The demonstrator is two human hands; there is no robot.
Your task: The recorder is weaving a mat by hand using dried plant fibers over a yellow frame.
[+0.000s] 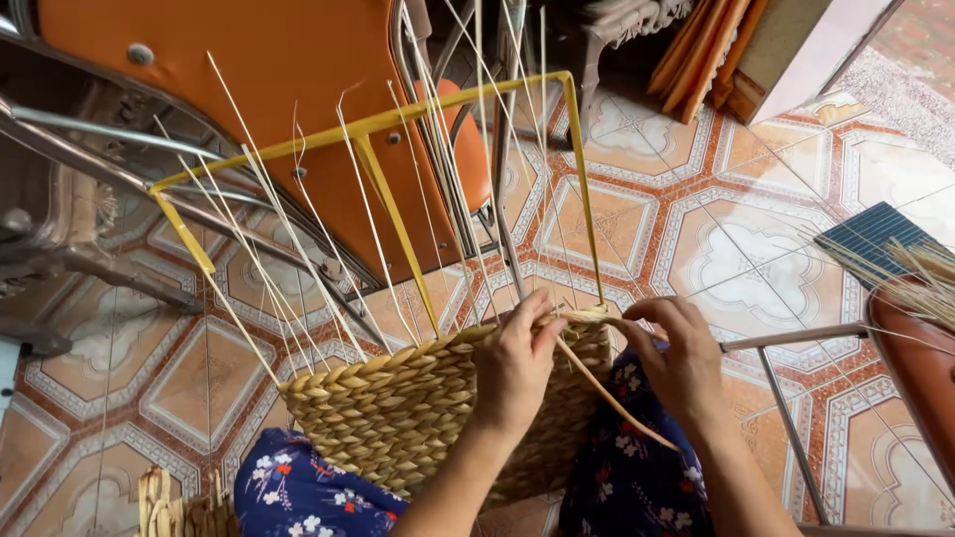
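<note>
Half-woven straw basket [398, 408] on a yellow metal frame [398, 124]
It sits lower centre, tan braided wall upright, thin pale stakes [298, 239] fanning upward; one loose strand [617, 403] slants toward the lower right.

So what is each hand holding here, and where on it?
Left hand grips the woven basket at its top rim; right hand pinches a loose weaving strand near its upper end.

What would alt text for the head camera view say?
Two hands weave a straw-coloured basket on a yellow wire frame: the left hand grips its rim, the right hand pinches a strand. Thin upright stakes rise above a patterned tile floor.
</note>
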